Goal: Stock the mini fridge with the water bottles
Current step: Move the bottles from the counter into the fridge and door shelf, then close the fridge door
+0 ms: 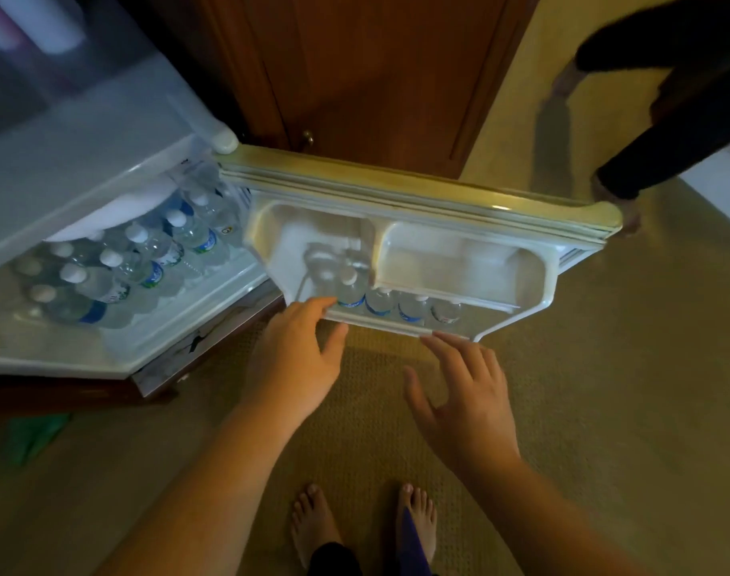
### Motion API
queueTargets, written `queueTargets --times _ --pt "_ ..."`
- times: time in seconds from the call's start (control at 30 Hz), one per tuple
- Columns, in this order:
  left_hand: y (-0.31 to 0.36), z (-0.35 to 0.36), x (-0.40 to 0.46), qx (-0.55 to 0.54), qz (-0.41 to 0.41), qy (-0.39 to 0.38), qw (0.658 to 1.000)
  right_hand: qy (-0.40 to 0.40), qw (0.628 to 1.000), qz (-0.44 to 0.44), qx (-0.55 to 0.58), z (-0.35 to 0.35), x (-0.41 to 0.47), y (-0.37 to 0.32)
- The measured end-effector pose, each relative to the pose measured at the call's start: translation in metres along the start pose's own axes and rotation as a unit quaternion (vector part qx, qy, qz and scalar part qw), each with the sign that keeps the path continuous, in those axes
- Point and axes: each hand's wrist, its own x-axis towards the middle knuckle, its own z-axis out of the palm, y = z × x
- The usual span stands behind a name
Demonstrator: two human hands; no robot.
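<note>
The white mini fridge (84, 151) stands at the left with its door (417, 185) swung open towards me. Several water bottles (147, 268) with white caps fill its inner shelf. Several more bottles (379, 301) stand in a row in the door's lower rack (379, 322). My left hand (301, 355) reaches to the rack's left end, fingers straight, fingertips at the leftmost bottle (350, 291). My right hand (463, 392) hovers just below the rack's front rail, fingers spread, holding nothing.
A wooden cabinet door (375, 76) rises behind the fridge door. Another person's dark-clothed legs (666, 130) stand at the upper right. My bare feet (363, 521) are on the beige carpet below. Something green (35, 434) lies on the floor at left.
</note>
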Motion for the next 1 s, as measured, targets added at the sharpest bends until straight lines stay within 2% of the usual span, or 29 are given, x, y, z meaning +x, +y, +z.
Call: queueTargets --times 0.1,0.2,0.27,0.33,0.4,0.47,0.7,1.0 --pt "0.021 -0.033 -0.032 -0.023 0.028 0.026 0.999 0.074 0.996 -0.055 0.015 -0.041 0.031 -0.021" --pt "0.041 -0.070 -0.056 -0.042 0.038 0.047 0.997 0.079 0.995 -0.061 0.000 -0.081 0.074 -0.036" --pt "0.052 -0.095 -0.068 -0.045 0.045 0.061 0.996 0.038 0.998 -0.032 -0.049 -0.097 0.110 -0.034" --pt "0.060 -0.117 -0.077 -0.041 0.050 0.084 0.994 -0.050 0.990 0.009 -0.135 -0.101 0.143 -0.020" --pt "0.066 -0.136 -0.086 -0.040 0.035 0.101 0.993 -0.161 0.965 0.056 -0.201 -0.097 0.161 -0.002" --pt "0.067 -0.151 -0.094 -0.039 0.019 0.106 0.993 -0.228 0.944 0.085 -0.223 -0.093 0.165 0.012" --pt "0.076 -0.187 -0.132 -0.029 0.001 0.130 0.991 -0.268 0.926 0.135 -0.231 -0.099 0.140 -0.017" --pt "0.087 -0.227 -0.202 -0.033 -0.032 0.149 0.988 -0.352 0.914 0.046 -0.197 -0.103 0.010 -0.095"
